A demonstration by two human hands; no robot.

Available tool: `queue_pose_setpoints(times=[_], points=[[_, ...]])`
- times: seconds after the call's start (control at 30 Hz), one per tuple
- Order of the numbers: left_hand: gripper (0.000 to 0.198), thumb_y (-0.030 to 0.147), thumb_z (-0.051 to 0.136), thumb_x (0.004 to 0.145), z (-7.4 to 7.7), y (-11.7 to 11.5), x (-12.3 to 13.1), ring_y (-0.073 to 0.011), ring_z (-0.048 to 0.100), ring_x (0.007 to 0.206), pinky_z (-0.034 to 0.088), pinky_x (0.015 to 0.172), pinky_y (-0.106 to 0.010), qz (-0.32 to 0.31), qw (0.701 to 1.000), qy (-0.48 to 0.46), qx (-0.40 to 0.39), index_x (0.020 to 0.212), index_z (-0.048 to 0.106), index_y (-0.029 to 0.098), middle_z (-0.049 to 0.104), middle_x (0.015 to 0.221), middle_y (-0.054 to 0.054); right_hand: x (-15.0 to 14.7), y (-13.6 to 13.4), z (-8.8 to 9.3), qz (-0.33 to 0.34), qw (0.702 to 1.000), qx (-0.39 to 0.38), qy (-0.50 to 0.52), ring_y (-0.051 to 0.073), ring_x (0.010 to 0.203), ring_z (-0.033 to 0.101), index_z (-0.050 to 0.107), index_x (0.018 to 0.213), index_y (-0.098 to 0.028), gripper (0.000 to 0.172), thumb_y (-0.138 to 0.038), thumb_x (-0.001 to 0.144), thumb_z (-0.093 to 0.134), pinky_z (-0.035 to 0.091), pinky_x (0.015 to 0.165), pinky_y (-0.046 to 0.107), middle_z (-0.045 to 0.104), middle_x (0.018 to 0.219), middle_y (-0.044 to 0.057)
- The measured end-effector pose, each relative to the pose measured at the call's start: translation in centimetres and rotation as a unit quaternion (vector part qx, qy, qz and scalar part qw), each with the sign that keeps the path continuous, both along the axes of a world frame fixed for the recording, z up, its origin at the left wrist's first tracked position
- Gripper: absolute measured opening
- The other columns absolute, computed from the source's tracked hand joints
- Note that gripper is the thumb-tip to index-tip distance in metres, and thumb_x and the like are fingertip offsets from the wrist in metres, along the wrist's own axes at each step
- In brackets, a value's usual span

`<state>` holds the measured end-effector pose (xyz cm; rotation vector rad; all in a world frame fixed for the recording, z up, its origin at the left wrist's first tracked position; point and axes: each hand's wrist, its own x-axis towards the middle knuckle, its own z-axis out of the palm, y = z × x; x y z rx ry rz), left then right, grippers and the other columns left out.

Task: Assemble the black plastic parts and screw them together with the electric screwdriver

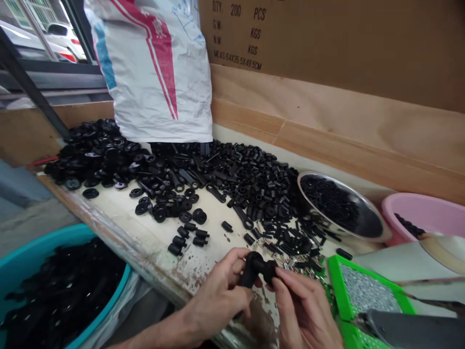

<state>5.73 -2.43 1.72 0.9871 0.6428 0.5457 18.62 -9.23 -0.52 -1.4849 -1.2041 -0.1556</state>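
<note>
Near the bottom middle, my left hand [221, 295] is wrapped round a black plastic lever piece [250, 272]. My right hand [303, 303] pinches a round black knob [269, 271] at the right end of the same part. Both hands are close together over the front edge of the worktable [145, 245]. Beyond them several short black cylinders [179, 241] lie in a small group, and one more black cylinder [227, 226] lies apart. Small black rods and metal pieces [286, 242] are scattered just behind my right hand.
Heaped black parts [250, 174] cover the table's back beneath a white sack [163, 72]. At right stand a metal bowl [378, 225], a pink basin [428, 203], a green tray [337, 281] of small metal pieces and a dark tool [414, 327]. A teal tub [123, 286] sits lower left.
</note>
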Motion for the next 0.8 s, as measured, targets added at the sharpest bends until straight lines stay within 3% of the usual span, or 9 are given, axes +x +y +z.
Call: queue_pose_setpoints(times=[0.13,0.47,0.53,0.7,0.8], points=[[0.059,0.008,0.051,0.074,-0.9,-1.1,0.2,-0.0118,0.055,0.076,0.042,0.061,-0.019,0.041,0.998,0.018,0.040,0.132,0.044,0.019,0.062,0.096,-0.003,-0.3,0.0,-0.1,-0.005,0.998,-0.003,-0.059,0.015,0.075,0.063,0.070,0.096,-0.018,0.015,-0.014,0.083,0.064,0.049,0.067,0.025,0.066,0.088,0.005],[0.061,0.011,0.052,0.079,-1.1,-2.2,0.7,-0.0122,0.057,0.070,0.049,0.076,-0.025,0.076,0.983,0.117,0.115,0.138,0.042,0.020,0.065,0.084,-0.001,-1.6,0.7,-1.0,-0.019,1.000,0.005,0.017,0.016,0.078,0.063,0.070,0.093,-0.018,0.012,-0.013,0.084,0.064,0.048,0.067,0.026,0.066,0.088,0.005],[0.061,0.011,0.050,0.080,-1.3,-2.2,0.8,-0.0123,0.059,0.071,0.050,0.078,-0.026,0.077,0.981,0.128,0.126,0.140,0.040,0.021,0.067,0.087,-0.002,-1.6,0.8,-1.1,-0.017,1.000,-0.001,0.019,0.016,0.079,0.062,0.070,0.093,-0.018,0.012,-0.013,0.084,0.064,0.048,0.068,0.026,0.066,0.088,0.005],[0.057,0.012,0.049,0.081,-1.4,-2.2,0.5,-0.0181,0.063,0.096,0.049,0.088,-0.028,0.088,0.962,0.157,0.207,0.137,0.043,0.023,0.066,0.111,-0.006,-0.7,0.6,-1.4,0.023,1.000,-0.006,-0.009,0.015,0.085,0.063,0.069,0.098,-0.018,0.016,-0.011,0.085,0.062,0.050,0.075,0.026,0.066,0.095,0.005],[0.056,0.012,0.047,0.083,-1.8,-2.3,0.4,-0.0179,0.064,0.095,0.050,0.088,-0.028,0.091,0.949,0.165,0.252,0.138,0.043,0.022,0.067,0.112,-0.007,-0.1,0.3,-1.9,0.060,0.998,-0.016,-0.022,0.017,0.094,0.065,0.067,0.103,-0.018,0.021,-0.011,0.083,0.065,0.050,0.083,0.027,0.067,0.108,0.007]])
